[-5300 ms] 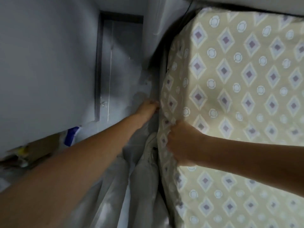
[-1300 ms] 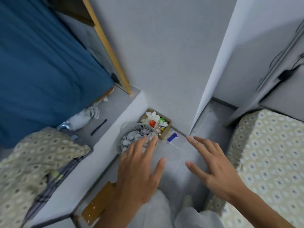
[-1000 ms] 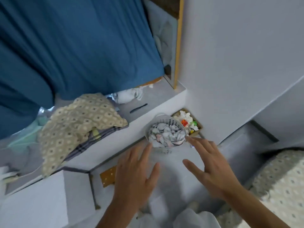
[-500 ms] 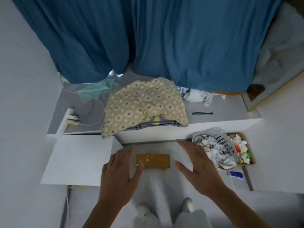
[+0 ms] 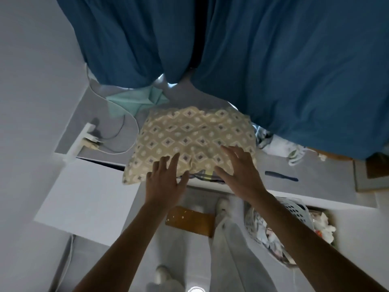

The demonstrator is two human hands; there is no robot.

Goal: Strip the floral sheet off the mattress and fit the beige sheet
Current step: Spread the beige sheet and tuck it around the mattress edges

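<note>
Both hands, left hand (image 5: 166,182) and right hand (image 5: 240,173), are spread flat and released over the folded beige diamond-patterned sheet (image 5: 189,135) at the ledge (image 5: 315,186) front edge.

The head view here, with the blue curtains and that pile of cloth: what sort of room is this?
Probably a small bedroom at home. Blue curtains hang over a low ledge bearing a patterned beige bedding bundle, which both open hands reach toward, and a laundry basket sits on the floor.

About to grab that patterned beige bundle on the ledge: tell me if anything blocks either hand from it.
Nothing visible does. The left hand and right hand reach, fingers spread, over the near edge of the patterned beige bundle, with no object between them and the fabric.
</note>
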